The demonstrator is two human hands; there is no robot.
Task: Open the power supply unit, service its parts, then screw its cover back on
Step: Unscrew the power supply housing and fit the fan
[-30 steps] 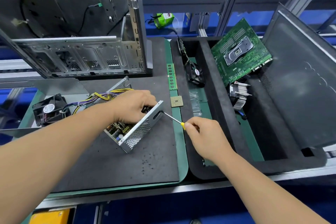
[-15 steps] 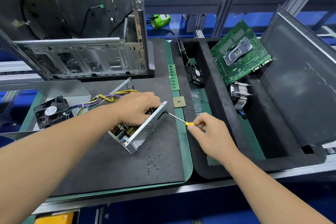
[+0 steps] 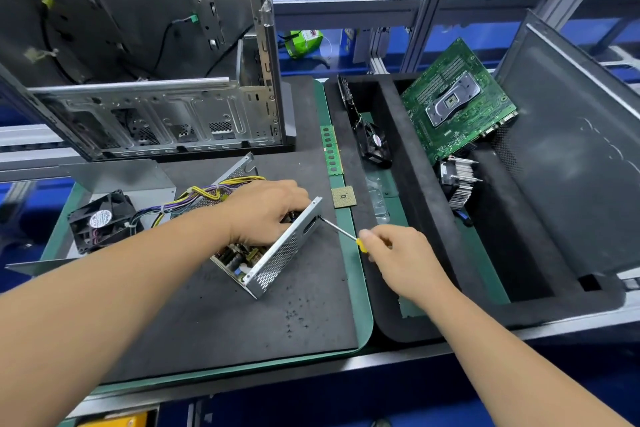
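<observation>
The right hand (image 3: 398, 255) pinches a small screwdriver (image 3: 341, 231), its tip at the side wall of the power supply unit (image 3: 273, 253). The left hand (image 3: 266, 211) grips the open box on the worktop (image 3: 225, 322). I think a screw is being turned; next, keep the tip steady.

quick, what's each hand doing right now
Left hand: fingers curled over the top edge of the open power supply unit, gripping it.
Right hand: pinching the yellow-handled screwdriver, tip at the unit's side panel.
</observation>
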